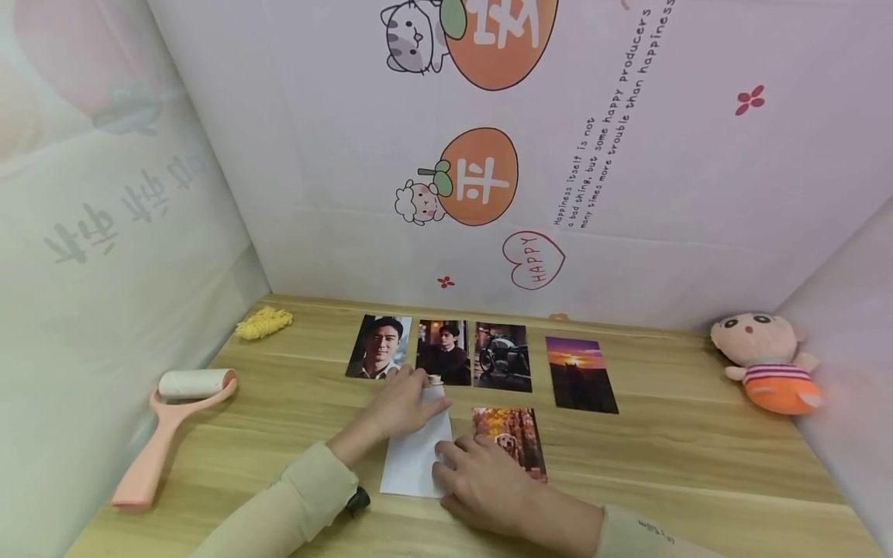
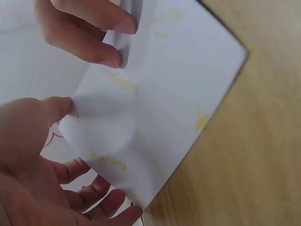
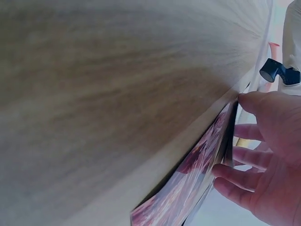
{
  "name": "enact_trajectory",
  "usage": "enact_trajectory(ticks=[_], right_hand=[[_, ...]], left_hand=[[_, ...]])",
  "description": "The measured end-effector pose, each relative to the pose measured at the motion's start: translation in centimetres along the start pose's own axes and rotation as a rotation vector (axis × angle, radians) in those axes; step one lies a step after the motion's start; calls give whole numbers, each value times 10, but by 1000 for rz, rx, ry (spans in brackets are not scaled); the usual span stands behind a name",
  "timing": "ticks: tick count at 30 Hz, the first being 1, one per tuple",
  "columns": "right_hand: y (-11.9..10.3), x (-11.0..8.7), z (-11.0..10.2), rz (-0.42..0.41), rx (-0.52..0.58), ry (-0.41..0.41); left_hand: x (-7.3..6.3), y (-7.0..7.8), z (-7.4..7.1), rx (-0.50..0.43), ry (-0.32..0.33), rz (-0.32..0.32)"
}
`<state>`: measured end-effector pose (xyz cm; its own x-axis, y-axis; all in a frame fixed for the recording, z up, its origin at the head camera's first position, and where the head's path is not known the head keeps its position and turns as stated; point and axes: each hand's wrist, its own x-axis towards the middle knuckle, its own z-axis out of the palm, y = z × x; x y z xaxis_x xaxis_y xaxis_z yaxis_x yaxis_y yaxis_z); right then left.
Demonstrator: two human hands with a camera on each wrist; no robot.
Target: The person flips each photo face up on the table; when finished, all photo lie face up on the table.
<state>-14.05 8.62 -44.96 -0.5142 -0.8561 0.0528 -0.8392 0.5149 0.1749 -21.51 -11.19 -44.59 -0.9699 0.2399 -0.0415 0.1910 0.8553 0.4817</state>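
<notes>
A white photo print lies back side up near the front of the wooden table, yellow "Xisheng" lettering on it in the left wrist view. My left hand holds it around its far right corner, fingers along the far edge and thumb at the side. With bent fingers, my right hand grips its lower right side. The print bulges slightly between the hands in the left wrist view. Beside it, a photo of a dog among autumn leaves is partly hidden behind my right hand.
Along the back lie two photos of a man, being the left one, a motorcycle photo and a sunset photo. A pink lint roller and yellow yarn are at left. A plush toy sits at the right wall.
</notes>
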Motion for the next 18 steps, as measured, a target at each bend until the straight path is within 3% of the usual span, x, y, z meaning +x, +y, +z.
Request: enact_trajectory(ticks=[9,14,18], right_hand=[[1,-5,3,18,-11,95],[2,-9,7,77,14,165],[1,-11,7,166,81,155]], left_hand=[[4,-15,-9,-197,-25,57],[3,-18,-16,-302,-18,24],[2,-18,-18,-345,-11,-25]])
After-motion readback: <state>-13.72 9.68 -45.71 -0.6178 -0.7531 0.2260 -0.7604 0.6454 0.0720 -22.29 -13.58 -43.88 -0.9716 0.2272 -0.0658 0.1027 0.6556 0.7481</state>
